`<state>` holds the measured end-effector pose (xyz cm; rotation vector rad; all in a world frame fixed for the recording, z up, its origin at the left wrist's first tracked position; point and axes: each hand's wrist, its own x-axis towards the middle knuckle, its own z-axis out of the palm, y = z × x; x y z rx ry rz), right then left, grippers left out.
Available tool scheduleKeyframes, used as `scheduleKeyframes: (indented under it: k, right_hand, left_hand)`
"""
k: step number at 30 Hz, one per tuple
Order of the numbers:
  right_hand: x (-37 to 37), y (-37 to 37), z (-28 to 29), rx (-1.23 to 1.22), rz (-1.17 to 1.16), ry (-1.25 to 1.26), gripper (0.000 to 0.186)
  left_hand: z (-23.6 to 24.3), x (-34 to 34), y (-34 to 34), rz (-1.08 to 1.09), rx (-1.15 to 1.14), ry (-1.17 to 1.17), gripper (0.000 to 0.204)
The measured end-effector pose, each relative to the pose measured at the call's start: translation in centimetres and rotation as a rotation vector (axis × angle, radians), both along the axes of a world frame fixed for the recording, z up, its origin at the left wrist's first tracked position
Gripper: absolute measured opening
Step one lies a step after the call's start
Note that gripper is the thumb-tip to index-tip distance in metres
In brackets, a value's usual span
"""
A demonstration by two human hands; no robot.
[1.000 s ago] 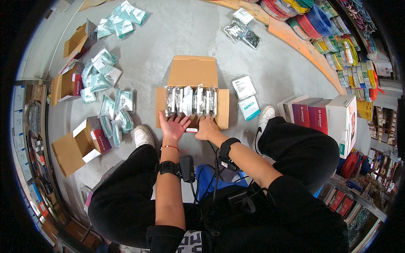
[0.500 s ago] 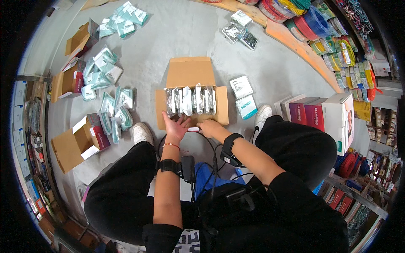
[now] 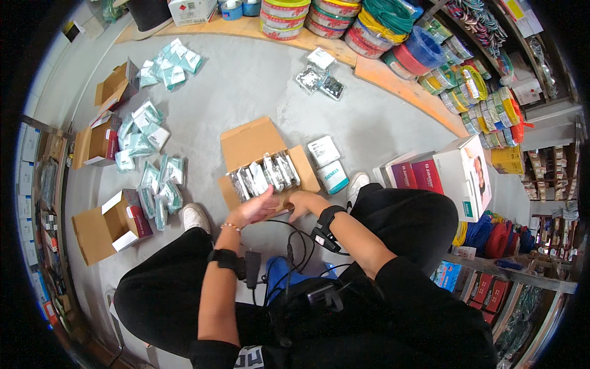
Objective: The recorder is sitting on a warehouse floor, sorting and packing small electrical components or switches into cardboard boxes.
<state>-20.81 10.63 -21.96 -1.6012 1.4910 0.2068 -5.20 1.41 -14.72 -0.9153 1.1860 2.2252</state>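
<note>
Three open boxes [image 3: 132, 218] are ranged along the left, with teal packets [image 3: 140, 144] heaped beside them on the floor [image 3: 227, 74]. In the middle, a carton [image 3: 306, 170] is set askew between the shoes, and a row of slim packs [image 3: 273, 173] is held in it on edge. If its near side were pressed unevenly, the carton might be slid or tipped, and the packs, being loosely upright, could be toppled or bent. By the left hand [image 3: 252, 210], nothing is seen to be gripped: its fingers are extended at the near left part, with the packs just beyond them. By the right hand [image 3: 305, 203], bent fingers are lowered at the near right part, the packs beyond them too; whether cardboard is pinched cannot be told. Farther right, two flat packets [image 3: 335, 176] and some stacked cases [image 3: 424, 175] are left standing apart.
</note>
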Motion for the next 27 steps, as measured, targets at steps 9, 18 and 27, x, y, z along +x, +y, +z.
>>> scheduleKeyframes:
  k: [9, 18, 27]
  right_hand:
    - [-6.8, -2.7, 6.4, 0.24, -0.538, -0.414, 0.035]
    - [-18.0, -1.2, 7.8, -0.14, -0.795, 0.05, 0.028]
    - [-21.2, 0.6, 2.8, 0.044, -0.454, 0.461, 0.031]
  left_hand:
    - [11.0, 2.1, -9.3, 0.454, -0.529, 0.244, 0.059]
    - [21.7, 5.7, -8.4, 0.271, -1.233, 0.267, 0.036]
    - [19.2, 3.9, -7.2, -0.029, -1.631, 0.053, 0.025]
